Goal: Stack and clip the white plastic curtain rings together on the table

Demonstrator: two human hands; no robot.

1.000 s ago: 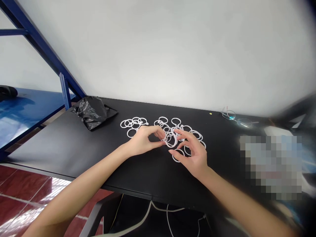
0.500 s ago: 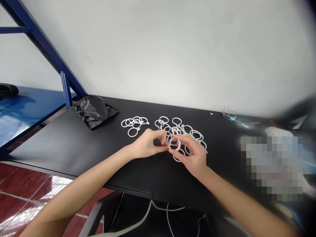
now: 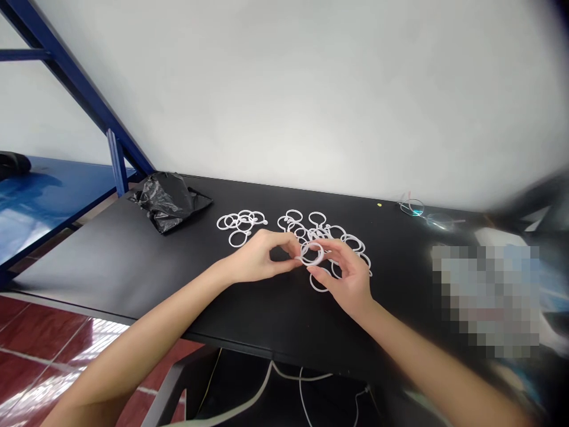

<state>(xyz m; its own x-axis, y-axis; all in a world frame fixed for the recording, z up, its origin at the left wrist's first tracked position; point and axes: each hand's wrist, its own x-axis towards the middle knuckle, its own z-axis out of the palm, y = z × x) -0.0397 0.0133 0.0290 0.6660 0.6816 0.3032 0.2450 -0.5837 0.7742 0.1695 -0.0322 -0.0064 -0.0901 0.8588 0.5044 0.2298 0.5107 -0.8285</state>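
Above the black table, a white plastic ring (image 3: 322,256) with a small end piece is between my two hands. My left hand (image 3: 269,256) pinches the ring's left side between thumb and fingertips. Curled around the right side of that same ring is my right hand (image 3: 347,271), fingers along its top and thumb near its lower edge. Part of the ring's contact with my right fingers is hidden. Behind and beneath my hands lies a loose pile of similar white rings (image 3: 354,243). A smaller group of white rings (image 3: 238,239) lies to the left.
A crumpled black plastic bag (image 3: 166,198) lies at the back left of the black table (image 3: 249,314). Eyeglasses (image 3: 412,206) rest near the wall at right, with a blurred-out package (image 3: 489,296) closer in. Cables (image 3: 249,403) hang beneath the table.
The held ring has turned to face me more fully and shifted slightly left. My left hand moved a little left, and my right thumb has drawn slightly away from the pinch point.
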